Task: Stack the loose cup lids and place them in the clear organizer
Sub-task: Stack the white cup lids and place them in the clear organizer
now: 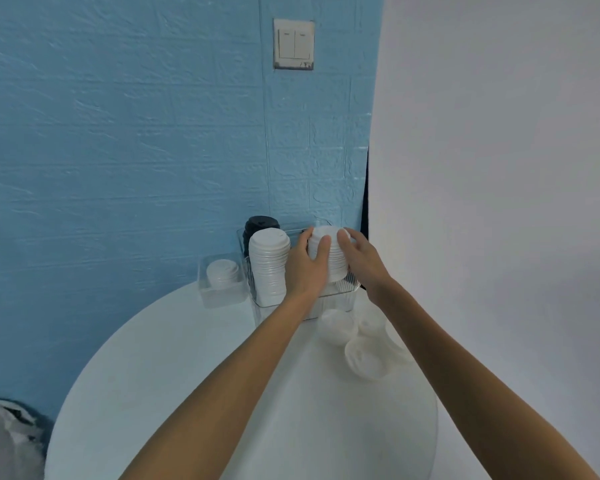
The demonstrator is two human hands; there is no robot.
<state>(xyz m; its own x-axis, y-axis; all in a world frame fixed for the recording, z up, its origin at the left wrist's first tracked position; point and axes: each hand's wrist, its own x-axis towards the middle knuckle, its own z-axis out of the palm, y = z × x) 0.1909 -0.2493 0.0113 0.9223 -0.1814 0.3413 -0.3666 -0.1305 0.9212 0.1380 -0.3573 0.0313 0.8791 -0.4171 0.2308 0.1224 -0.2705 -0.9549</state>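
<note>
We hold a tall stack of white lids (pixel 328 258) between both hands, just right of the frame's centre, above the right half of the clear organizer (pixel 347 295). Our left hand (pixel 305 268) curls around the stack's near left side, thumb up by its top; our right hand (pixel 359 254) wraps the right side, fingertips at the upper rim. The stack's foot seems to sit at or just inside the organizer's ribbed wall, though our hands hide whether it touches the bottom.

Left of it in the same organizer stands a second white lid stack (pixel 269 265), with a black lid stack (pixel 260 226) behind that. A smaller clear box (pixel 204 292) further left holds a short pile of lids.

We judge this the placing step. Next, we should lower the stack straight down, keeping it from toppling or bumping its neighbour, then let go.

Below, a few loose lids (pixel 355 344) lie on the white round table (pixel 174 386), so the job looks unfinished.
</note>
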